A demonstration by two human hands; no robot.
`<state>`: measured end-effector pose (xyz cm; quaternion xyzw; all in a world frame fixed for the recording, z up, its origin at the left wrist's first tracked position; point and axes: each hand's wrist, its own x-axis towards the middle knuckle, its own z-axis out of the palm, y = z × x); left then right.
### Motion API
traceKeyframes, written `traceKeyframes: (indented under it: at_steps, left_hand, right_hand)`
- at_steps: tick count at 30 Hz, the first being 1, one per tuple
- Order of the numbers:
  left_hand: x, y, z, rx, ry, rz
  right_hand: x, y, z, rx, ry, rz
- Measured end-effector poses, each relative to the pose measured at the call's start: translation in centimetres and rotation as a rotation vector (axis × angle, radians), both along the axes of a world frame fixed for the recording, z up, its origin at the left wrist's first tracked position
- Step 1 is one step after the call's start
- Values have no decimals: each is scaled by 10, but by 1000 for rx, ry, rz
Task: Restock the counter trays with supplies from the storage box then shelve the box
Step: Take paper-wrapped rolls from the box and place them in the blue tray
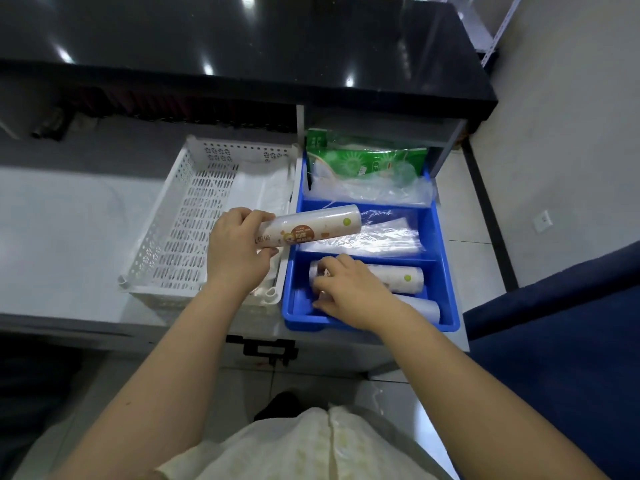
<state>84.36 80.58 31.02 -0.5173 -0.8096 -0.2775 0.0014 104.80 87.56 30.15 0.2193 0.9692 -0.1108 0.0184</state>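
Note:
A blue divided tray (446, 258) sits on the white counter, next to a white perforated storage basket (180, 233) on its left. My left hand (235, 251) is shut on a white labelled roll (318, 226), held level over the gap between basket and tray. In the tray's nearest compartment my right hand (349, 292) rests fingers-down on a second roll (401, 277), and a third roll (422, 306) lies just in front of it. Clear plastic bags (381, 233) fill the middle compartment. A green packet (363, 161) lies in the far one.
A black glossy countertop (277, 39) overhangs the work surface at the back. A white divider wall (300, 126) stands behind the tray. White plastic bags (266, 188) lie in the basket. A dark blue chair (571, 358) stands at the right, a black latch (266, 349) below the counter edge.

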Motion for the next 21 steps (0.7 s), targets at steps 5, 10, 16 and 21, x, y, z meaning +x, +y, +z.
traceKeyframes:
  at_steps: [5,10,16,21]
  left_hand:
    - [-4,2,2,16,-3,-4]
    - [-2,-1,0,24,-21,-15]
    - [13,-12,-7,-1,-9,-48]
    - [36,-12,-3,-29,-34,-125]
  right_hand:
    - [28,12,20,-148,1,-154]
    - [45,9,24,-202,7,-272]
    - [56,22,33,-369,341,-559]
    - [61,42,58,-313,501,-603]
